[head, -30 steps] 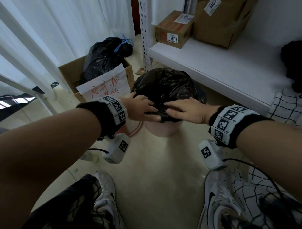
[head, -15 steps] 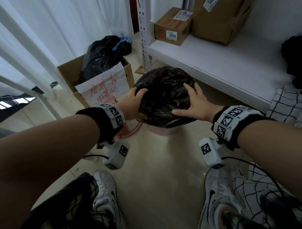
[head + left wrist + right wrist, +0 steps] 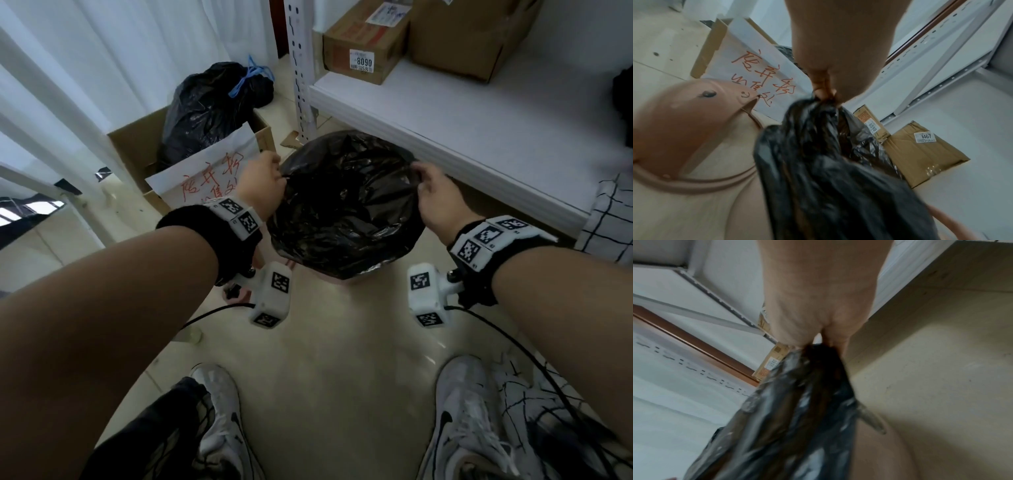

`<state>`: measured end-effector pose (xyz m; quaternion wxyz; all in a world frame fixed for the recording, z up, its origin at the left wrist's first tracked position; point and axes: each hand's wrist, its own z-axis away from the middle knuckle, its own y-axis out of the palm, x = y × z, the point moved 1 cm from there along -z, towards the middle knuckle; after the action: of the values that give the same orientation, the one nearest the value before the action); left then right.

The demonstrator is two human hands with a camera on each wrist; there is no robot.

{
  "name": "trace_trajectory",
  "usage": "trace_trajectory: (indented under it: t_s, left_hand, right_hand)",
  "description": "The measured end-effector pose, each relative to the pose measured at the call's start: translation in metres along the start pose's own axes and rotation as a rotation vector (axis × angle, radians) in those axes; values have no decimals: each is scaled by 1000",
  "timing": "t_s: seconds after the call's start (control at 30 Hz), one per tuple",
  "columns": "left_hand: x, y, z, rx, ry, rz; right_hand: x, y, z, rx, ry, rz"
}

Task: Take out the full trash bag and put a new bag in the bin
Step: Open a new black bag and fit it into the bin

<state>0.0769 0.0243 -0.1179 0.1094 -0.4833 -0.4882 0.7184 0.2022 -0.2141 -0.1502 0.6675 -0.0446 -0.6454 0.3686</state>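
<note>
A black trash bag [image 3: 346, 205] covers the top of the pink bin [image 3: 684, 138], its mouth stretched wide between my hands. My left hand [image 3: 263, 185] pinches the bag's left edge [image 3: 812, 110]. My right hand [image 3: 431, 192] pinches the right edge [image 3: 818, 356]. In the left wrist view the bag film hangs down from the fingers beside the bin's rim. The head view shows almost nothing of the bin, which is hidden under the bag. A second black bag [image 3: 212, 109], tied with a blue string, sits in a cardboard box [image 3: 137, 147] at the back left.
A white paper sign [image 3: 205, 174] with red writing leans on the box. A white metal shelf [image 3: 462, 130] holding cardboard boxes [image 3: 363, 44] stands right behind the bin. White curtains hang at left. My two shoes [image 3: 222, 418] stand on the beige floor below.
My hands moved apart from the bag's near side to its left and right edges and lifted them. The bag's mouth is now spread wider and higher over the bin.
</note>
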Motion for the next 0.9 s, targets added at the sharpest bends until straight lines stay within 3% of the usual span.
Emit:
trace_trajectory:
  t_s: [0.1, 0.23, 0.3, 0.4, 0.53, 0.67, 0.73, 0.83, 0.87, 0.9]
  left_hand:
    - [-5, -2, -15, -2, -1, -82]
    - [-6, 2, -25, -36, 38, -122]
    - [-7, 6, -26, -54, 99, -97]
    - [-4, 15, -26, 82, 158, -142]
    - [7, 21, -27, 146, 63, -152]
    - [15, 18, -19, 146, -25, -95]
    - [17, 15, -19, 147, -23, -135]
    - [18, 13, -22, 182, -6, -166]
    - [16, 14, -21, 200, -2, -183]
    - [15, 16, -21, 204, 16, -187]
  right_hand:
    - [-8, -2, -7, -61, 10, -193]
    - [-15, -5, -16, -114, 14, -221]
    - [-19, -6, -19, -142, 12, -172]
    - [-29, -1, -22, -106, -24, 80]
    - [-25, 8, -17, 19, -129, 209]
    - [-5, 0, -13, -104, -236, 170]
    - [-10, -3, -14, -42, -128, 273]
    - [-27, 0, -9, 407, 312, 615]
    - [-28, -2, -9, 471, 366, 666]
    - [-24, -5, -9, 441, 358, 669]
